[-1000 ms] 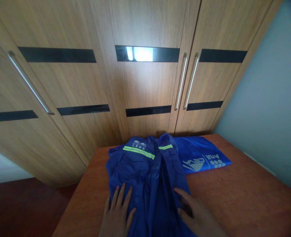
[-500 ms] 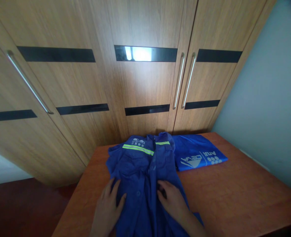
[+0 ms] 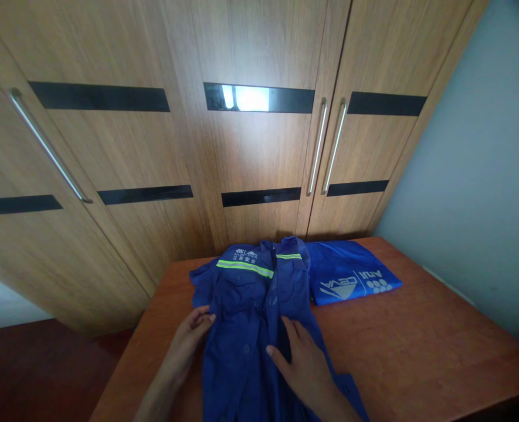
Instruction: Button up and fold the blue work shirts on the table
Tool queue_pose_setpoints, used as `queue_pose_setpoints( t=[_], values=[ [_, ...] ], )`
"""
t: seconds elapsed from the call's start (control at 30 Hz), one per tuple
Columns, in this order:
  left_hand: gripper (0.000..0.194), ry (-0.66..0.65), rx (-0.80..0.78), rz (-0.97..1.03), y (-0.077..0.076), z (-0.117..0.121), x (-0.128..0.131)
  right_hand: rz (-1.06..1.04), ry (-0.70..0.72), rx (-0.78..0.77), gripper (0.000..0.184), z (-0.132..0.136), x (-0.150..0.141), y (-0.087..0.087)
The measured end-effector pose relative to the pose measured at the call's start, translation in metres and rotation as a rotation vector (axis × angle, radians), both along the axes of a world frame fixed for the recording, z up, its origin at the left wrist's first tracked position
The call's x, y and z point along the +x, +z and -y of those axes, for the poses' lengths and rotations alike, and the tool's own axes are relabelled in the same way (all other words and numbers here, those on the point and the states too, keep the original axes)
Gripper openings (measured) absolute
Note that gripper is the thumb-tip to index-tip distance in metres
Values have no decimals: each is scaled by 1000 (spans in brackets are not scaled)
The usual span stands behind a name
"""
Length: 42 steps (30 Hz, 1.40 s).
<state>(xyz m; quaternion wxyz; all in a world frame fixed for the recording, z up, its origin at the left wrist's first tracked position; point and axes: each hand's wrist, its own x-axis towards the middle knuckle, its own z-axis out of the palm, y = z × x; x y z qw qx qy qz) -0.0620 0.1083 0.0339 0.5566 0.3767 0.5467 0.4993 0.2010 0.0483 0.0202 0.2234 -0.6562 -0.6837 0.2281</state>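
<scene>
A blue work jacket [image 3: 250,305] with yellow-green reflective stripes lies spread on the wooden table [image 3: 417,334], collar towards the wardrobe. My left hand [image 3: 189,337] rests at the jacket's left edge, fingertips pinching the cloth. My right hand [image 3: 301,363] lies flat on the jacket's right front panel, fingers stretched out and apart. A folded bright blue garment [image 3: 351,278] with white lettering lies just right of the jacket.
A tall wooden wardrobe [image 3: 259,135] with long metal handles [image 3: 327,146] stands right behind the table. A grey wall [image 3: 483,176] runs along the right side. Dark red floor [image 3: 34,375] shows to the left of the table.
Both hands have slid away from me up the jacket. My left hand went from lying flat to curling at the jacket's left edge; my right hand moved left onto the front panel.
</scene>
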Motion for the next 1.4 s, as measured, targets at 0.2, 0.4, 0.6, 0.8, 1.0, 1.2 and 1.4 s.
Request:
queue_pose_setpoints(
  t=[0.2, 0.4, 0.6, 0.8, 1.0, 1.2, 1.4],
  values=[
    [27, -62, -164, 401, -5, 4, 26, 5, 97, 53, 66, -3, -42, 5],
    [28, -255, -167, 103, -8, 10, 47, 4, 9, 40, 55, -21, -61, -10],
    [25, -106, 18, -77, 3, 3, 24, -329, 5, 18, 43, -43, -40, -15],
    [27, -7, -17, 170, 23, 6, 2, -650, 21, 68, 36, -62, -11, -3],
    [26, -18, 103, 352, 38, 1, 19, -796, 15, 124, 32, -100, -5, 9],
    [31, -90, 135, -111, -1, -8, 35, -602, -52, 143, 36, -128, 3, 0],
    [52, -192, 109, -271, -19, -1, 53, -508, 122, 96, 50, -82, 8, 6]
  ],
)
